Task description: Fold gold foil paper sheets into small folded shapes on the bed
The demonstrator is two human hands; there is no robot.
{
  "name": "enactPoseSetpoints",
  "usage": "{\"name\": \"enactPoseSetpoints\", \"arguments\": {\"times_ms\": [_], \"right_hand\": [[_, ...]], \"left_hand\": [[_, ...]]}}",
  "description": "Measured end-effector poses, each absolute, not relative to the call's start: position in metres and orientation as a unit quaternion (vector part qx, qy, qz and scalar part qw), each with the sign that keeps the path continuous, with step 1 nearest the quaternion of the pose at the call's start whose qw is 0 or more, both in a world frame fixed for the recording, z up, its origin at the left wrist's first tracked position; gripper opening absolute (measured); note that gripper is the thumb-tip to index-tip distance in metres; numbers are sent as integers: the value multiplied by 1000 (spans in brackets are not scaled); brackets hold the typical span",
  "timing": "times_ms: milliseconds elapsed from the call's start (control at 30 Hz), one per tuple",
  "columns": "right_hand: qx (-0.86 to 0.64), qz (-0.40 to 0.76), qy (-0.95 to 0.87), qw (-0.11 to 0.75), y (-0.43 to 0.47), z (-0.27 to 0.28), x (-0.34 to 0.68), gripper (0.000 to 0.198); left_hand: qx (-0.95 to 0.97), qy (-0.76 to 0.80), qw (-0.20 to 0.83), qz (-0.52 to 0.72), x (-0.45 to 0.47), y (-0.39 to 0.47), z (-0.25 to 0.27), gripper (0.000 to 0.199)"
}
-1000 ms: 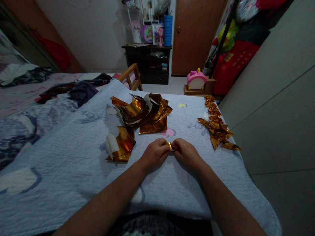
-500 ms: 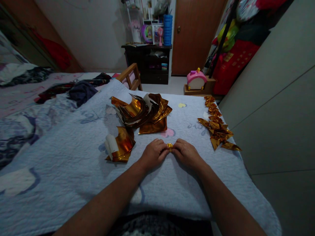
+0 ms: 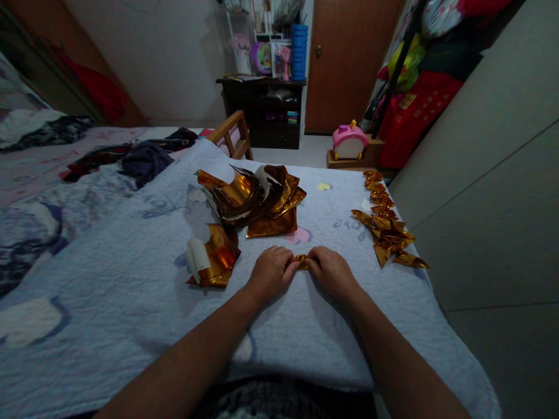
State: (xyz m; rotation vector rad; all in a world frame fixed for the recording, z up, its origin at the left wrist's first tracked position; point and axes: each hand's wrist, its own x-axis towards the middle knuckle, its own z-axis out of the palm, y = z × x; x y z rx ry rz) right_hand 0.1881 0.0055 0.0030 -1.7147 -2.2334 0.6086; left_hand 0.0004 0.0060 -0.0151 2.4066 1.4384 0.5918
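Note:
Between my two hands, low over the blue cloth, is a small folded piece of gold foil paper. My left hand pinches its left end with thumb and fingers. The right end is pinched by my right hand. Fingers cover much of the piece, so its full shape is hidden. Left of my left hand lies a small stack of curled gold foil sheets with a whitish underside showing. A bigger fanned pile of gold foil sheets sits beyond it.
Folded gold foil pieces lie in a row along the right edge, beside a pale cabinet. Rumpled clothes are at the left. A wooden chair and a pink toy case stand past the far edge.
My hands have moved very slightly apart, and a little more of the gold foil piece shows between my fingers. The piles and the row stay where they were.

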Motion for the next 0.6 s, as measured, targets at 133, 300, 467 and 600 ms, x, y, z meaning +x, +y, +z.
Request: {"name": "enactPoseSetpoints", "arguments": {"times_ms": [133, 300, 467, 600], "right_hand": [[-610, 192, -760, 115, 6, 4, 185, 15], [-620, 181, -756, 109, 6, 6, 182, 14], [-635, 169, -747, 103, 6, 6, 180, 15], [-641, 160, -744, 98, 5, 6, 181, 16]], "left_hand": [[833, 506, 113, 193, 2, 5, -14, 22], [827, 528, 88, 172, 4, 3, -12, 23], [826, 533, 78, 167, 5, 1, -11, 18], [817, 542, 79, 181, 4, 1, -12, 9]]}}
